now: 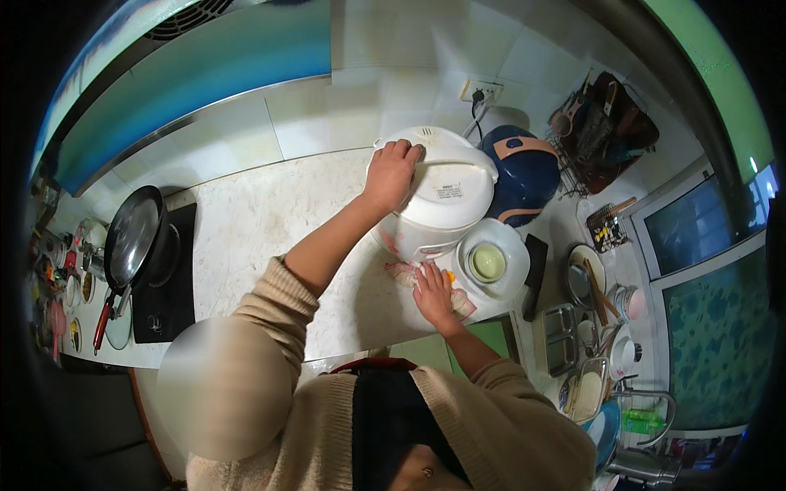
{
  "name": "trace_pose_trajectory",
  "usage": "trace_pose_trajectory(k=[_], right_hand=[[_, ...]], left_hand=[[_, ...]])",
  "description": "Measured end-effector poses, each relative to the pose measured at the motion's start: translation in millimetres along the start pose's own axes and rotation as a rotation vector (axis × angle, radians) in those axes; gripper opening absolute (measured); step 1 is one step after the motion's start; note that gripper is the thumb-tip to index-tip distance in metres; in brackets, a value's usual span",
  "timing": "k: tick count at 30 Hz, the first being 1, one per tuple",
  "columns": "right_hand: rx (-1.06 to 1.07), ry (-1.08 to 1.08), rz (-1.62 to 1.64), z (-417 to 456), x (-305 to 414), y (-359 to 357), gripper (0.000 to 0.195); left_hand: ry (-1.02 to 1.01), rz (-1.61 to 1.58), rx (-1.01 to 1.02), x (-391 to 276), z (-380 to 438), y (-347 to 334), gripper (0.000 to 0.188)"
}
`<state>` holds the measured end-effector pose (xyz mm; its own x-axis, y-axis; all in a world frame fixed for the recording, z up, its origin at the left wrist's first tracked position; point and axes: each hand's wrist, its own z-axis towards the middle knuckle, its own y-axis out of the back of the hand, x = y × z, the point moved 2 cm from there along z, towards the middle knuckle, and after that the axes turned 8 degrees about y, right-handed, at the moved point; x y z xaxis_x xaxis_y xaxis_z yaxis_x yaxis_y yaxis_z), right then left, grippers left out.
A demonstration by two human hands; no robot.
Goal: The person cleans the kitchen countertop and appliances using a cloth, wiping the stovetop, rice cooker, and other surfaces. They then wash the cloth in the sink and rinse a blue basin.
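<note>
My left hand (393,175) is curled over the left end of the carrying handle on a white rice cooker (457,190). The cooker has a closed lid with a printed label and a floral side. In front of it, my right hand (434,293) lies with fingers spread on a pink and white cloth (463,305), pressing it to the pale countertop (258,245). Something small and orange shows beside the right fingers. Just right of that hand stands a white basin (519,248) with a pale green bowl (488,262) inside.
A dark blue appliance (522,178) stands behind the basin. A dark cleaver (536,264) lies to its right. Dishes and a metal divided tray (560,340) crowd the counter by the faucet (657,396). At left, a wok (134,236) leans over a black cooktop (163,310).
</note>
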<state>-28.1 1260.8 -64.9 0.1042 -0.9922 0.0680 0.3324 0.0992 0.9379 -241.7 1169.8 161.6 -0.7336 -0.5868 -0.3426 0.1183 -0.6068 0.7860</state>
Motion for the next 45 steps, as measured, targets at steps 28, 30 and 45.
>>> trace_pose_trajectory(k=[28, 30, 45], right_hand=[[-0.144, -0.071, 0.242, 6, -6, 10, 0.037], [-0.297, -0.2, 0.452, 17, -4, 27, 0.04], [-0.188, 0.39, 0.365, 241, 191, 146, 0.035]], left_hand=[[0.202, 0.261, 0.076, 130, -42, 90, 0.035], [0.23, 0.245, 0.064, 139, -51, 99, 0.035], [0.37, -0.304, -0.105, 174, -78, 107, 0.034]])
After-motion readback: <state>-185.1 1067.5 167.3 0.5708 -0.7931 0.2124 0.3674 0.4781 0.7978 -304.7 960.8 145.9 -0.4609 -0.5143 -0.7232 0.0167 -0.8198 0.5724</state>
